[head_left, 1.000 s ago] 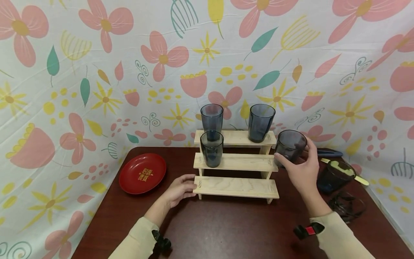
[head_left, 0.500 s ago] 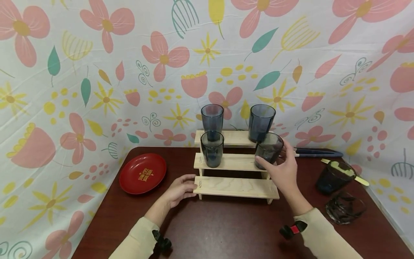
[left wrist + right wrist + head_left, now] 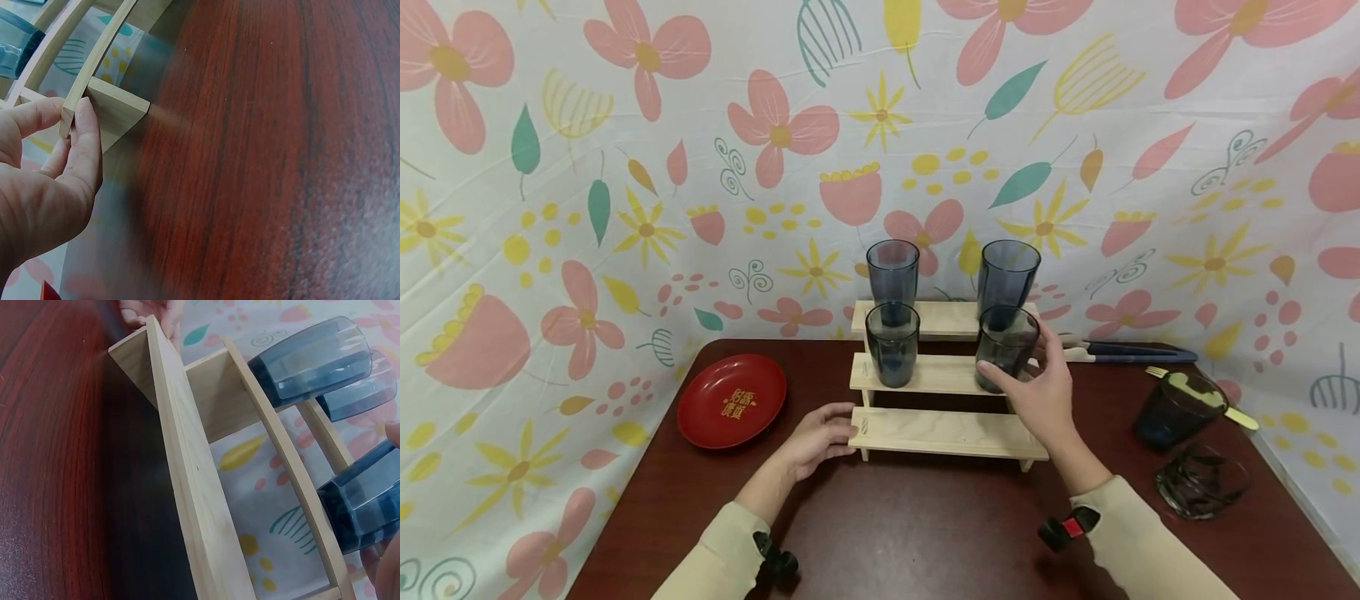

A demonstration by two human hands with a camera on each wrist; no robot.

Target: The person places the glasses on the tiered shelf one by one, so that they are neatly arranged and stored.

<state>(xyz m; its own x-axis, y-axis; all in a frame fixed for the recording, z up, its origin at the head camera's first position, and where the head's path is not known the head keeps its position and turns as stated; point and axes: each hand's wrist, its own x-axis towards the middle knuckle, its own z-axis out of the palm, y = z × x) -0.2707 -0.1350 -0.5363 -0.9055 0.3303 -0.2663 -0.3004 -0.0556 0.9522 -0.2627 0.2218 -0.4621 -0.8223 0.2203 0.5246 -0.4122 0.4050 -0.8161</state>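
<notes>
In the head view a three-tier wooden rack stands on the table. My left hand pinches the left end of its lowest shelf; the left wrist view shows the thumb on one face and fingers on the other. My right hand grips a dark blue-grey drinking glass by its side, upright at the right end of the middle shelf. In the right wrist view that glass sits at the shelf. Another glass stands at the left of the same shelf. Two more glasses stand on top, left and right.
A red plate with gold characters lies left of the rack. On the right are a dark glass, a yellow fork partly behind it, and a clear glass. Blue-grey tongs lie behind them. A flowered cloth hangs at the back.
My right hand has carried the glass leftward from beside the rack to the middle shelf's right end. The left hand keeps its hold on the rack.
</notes>
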